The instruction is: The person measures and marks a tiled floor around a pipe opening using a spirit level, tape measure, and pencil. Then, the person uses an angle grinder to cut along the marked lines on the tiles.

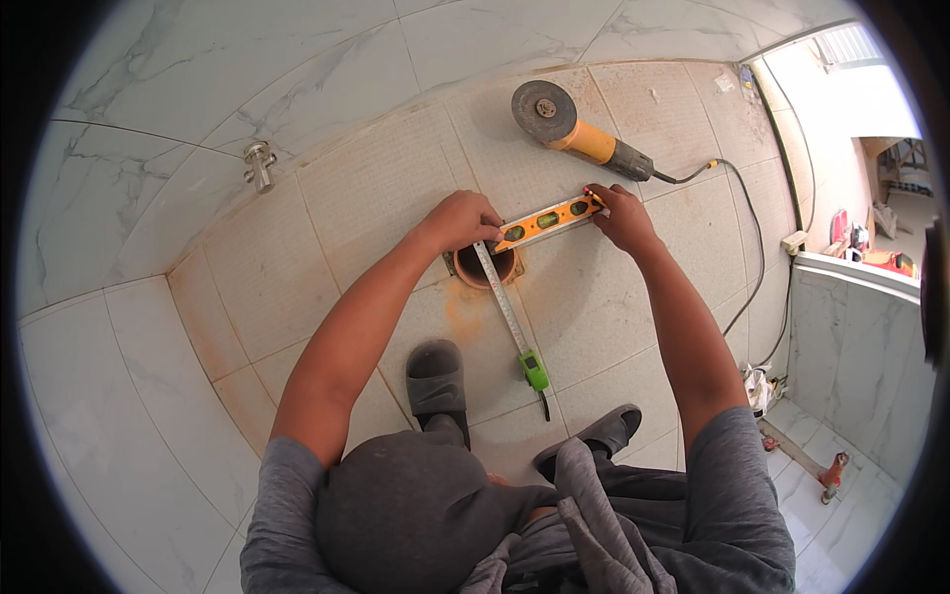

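A short orange spirit level (549, 221) with several green vials lies between my two hands, slanting up to the right. My left hand (462, 222) is closed, its fingers pinching the level's left end beside the round drain opening (473, 272) in the floor. At the level's other end, my right hand (625, 220) grips with thumb and fingers; a thin dark thing by those fingertips is too small to name. From under my left fingertips, the blade of a tape measure (534, 371) runs across the opening toward me. The green tape case rests on the tiles with its black strap trailing.
Beyond my right hand lies a yellow and black angle grinder (592, 142), its cord (757, 228) curving right. A metal valve (259, 166) sticks out of the marbled wall at left. A low tiled wall (851, 346) stands at right. My slippers (435, 376) are near the tape.
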A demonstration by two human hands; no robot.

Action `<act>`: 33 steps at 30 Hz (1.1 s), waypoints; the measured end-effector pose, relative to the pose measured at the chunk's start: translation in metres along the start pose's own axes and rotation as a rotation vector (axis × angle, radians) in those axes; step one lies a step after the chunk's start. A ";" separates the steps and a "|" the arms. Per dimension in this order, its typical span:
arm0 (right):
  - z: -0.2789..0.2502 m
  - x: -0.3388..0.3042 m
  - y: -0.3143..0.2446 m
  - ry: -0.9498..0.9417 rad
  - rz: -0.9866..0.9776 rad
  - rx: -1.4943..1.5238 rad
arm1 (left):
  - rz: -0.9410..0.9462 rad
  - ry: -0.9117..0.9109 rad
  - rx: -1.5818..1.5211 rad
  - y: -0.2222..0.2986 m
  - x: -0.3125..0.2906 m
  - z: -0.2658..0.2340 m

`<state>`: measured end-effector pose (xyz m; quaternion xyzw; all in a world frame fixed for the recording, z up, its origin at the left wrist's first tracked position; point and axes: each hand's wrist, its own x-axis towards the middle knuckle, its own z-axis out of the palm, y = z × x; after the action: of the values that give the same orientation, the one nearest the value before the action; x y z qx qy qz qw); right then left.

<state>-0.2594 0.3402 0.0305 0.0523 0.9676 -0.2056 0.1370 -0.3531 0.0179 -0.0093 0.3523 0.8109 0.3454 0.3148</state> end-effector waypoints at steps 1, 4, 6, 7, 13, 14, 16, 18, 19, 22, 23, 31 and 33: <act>0.000 0.000 0.000 -0.002 0.000 0.001 | 0.007 0.002 -0.008 0.000 0.000 0.000; -0.001 -0.001 0.000 0.000 -0.006 0.011 | 0.009 0.000 -0.024 0.001 -0.001 -0.001; -0.001 -0.001 0.000 0.007 -0.012 0.024 | -0.002 -0.006 -0.026 0.001 -0.002 -0.002; -0.001 -0.001 0.000 0.009 -0.023 0.027 | 0.002 -0.003 -0.030 0.002 -0.002 -0.002; -0.001 -0.002 0.001 0.006 -0.027 0.021 | 0.022 0.011 -0.026 0.000 -0.002 -0.001; -0.001 -0.002 0.001 0.004 -0.025 0.022 | 0.029 0.018 -0.023 -0.001 -0.002 0.000; -0.001 -0.002 0.002 0.001 -0.024 0.021 | 0.035 0.026 -0.026 -0.002 -0.002 0.001; 0.000 -0.002 0.002 0.000 -0.024 0.020 | 0.024 0.025 -0.036 -0.003 -0.003 0.001; 0.000 -0.002 0.003 0.001 -0.026 0.019 | 0.034 0.029 -0.038 -0.003 -0.003 0.001; 0.001 -0.002 0.003 0.005 -0.031 0.012 | 0.044 0.031 -0.038 -0.003 -0.003 0.001; 0.001 -0.001 0.003 0.005 -0.031 0.010 | 0.048 0.032 -0.038 -0.003 -0.003 0.001; 0.000 -0.001 0.005 -0.008 -0.020 0.028 | 0.074 0.044 -0.022 -0.003 -0.004 0.000; 0.001 -0.002 0.006 -0.011 -0.022 0.028 | 0.074 0.037 -0.009 -0.003 -0.004 0.000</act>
<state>-0.2569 0.3450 0.0281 0.0425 0.9643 -0.2209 0.1395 -0.3520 0.0137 -0.0107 0.3741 0.8013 0.3671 0.2883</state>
